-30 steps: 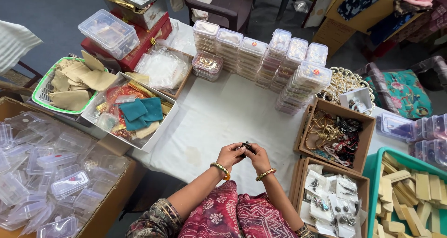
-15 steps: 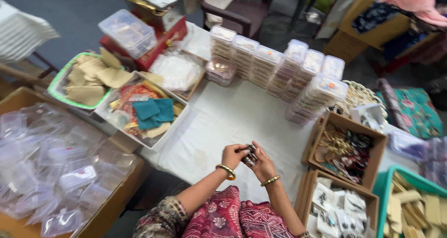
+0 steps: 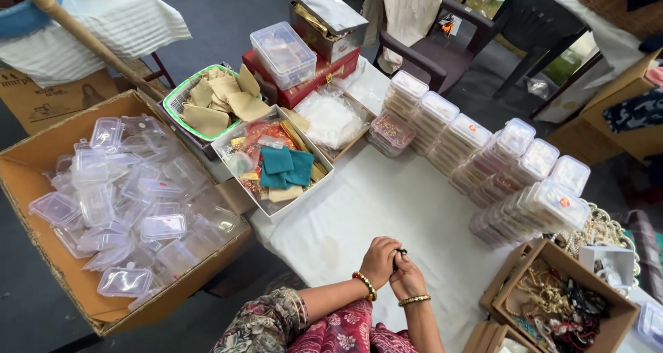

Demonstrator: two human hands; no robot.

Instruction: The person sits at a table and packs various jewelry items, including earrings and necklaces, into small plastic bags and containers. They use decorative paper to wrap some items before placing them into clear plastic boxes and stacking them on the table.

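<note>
A wide desk (image 3: 387,215) under a white cloth carries nearly everything here, and the fingers meet over its near edge. Well to the left of the fingers, off the desk, stands a big cardboard box (image 3: 41,153) heaped with clear plastic cases (image 3: 131,201). Up and to the right of the fingers run long rows of stacked lidded plastic boxes (image 3: 497,167), well apart from them. Up and left of the fingers sits a white tray (image 3: 273,167) of cloth pieces, teal ones on top, and beyond it a green basket (image 3: 207,101) of tan pouches. To the right of the fingers, near but not touching, is a brown cardboard tray (image 3: 559,305) full of tangled jewellery. Both forearms come in from the bottom edge, each wrist wearing a beaded bangle. The left hand (image 3: 380,260) and the right hand (image 3: 409,278) press together, knuckle to knuckle. Their fingers (image 3: 395,255) curl closed around a small dark piece (image 3: 402,252), which peeks out at the fingertips just above the cloth; it is too small to tell what it is.
</note>
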